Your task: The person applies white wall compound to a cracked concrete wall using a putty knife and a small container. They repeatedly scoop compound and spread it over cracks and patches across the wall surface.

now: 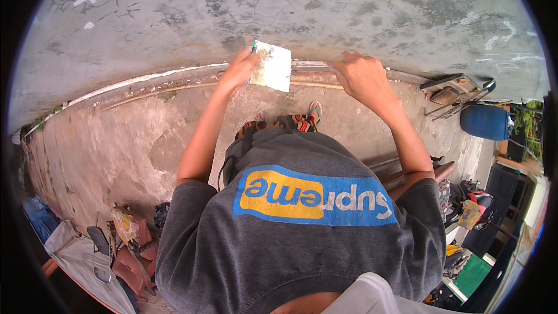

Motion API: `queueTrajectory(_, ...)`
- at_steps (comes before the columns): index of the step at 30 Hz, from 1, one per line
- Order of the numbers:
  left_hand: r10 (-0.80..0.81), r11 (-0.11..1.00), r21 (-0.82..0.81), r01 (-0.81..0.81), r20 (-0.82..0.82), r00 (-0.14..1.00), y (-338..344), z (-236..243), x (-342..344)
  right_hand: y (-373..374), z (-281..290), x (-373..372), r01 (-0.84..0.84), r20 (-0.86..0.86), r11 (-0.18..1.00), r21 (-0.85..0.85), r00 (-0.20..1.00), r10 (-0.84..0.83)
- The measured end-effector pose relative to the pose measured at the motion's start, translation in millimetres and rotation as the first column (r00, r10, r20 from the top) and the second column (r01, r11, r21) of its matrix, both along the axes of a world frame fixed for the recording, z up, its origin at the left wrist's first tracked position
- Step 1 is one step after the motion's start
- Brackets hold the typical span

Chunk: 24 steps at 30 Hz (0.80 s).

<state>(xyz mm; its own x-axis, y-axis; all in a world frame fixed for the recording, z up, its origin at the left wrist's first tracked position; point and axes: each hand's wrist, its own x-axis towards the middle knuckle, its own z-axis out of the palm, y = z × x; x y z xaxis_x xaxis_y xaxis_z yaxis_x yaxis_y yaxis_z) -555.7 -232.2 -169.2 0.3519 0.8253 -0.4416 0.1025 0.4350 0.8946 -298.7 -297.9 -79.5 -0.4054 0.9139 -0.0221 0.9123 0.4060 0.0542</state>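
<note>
My left hand (237, 71) grips the left edge of a flat, white, roughly square board (274, 67), its left part smudged brown and grey. A small green piece (254, 48) shows at the fingertips, against the board's upper left corner; I cannot tell what it belongs to. To the right and apart from the board, my right hand (363, 78) is held up before the wall, its fingers curled in. Whatever those fingers hold, if anything, is hidden. Beyond both hands rises a grey, cracked wall (349, 17) with white patches.
A white pipe (139, 78) runs along the wall's foot. On the right stand a blue barrel (483, 122) and a wooden frame (450, 94). At lower left are a mirror (102, 267), a reddish-brown seat (131, 270) and a grey sheet (78, 256). My sandalled foot (315, 113) rests on the concrete floor.
</note>
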Motion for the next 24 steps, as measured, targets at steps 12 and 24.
queueTrajectory(12,0.034,0.999,-0.028,-0.035,-0.058,0.998,2,-8,-5,5,-25,-40,-0.145,0.097,0.989,-0.036,0.984,0.148)
queueTrajectory(24,-0.057,0.998,-0.026,0.056,-0.042,0.997,0,-53,-22,-1,4,-29,-0.119,-0.16,0.922,-0.369,0.985,0.064)
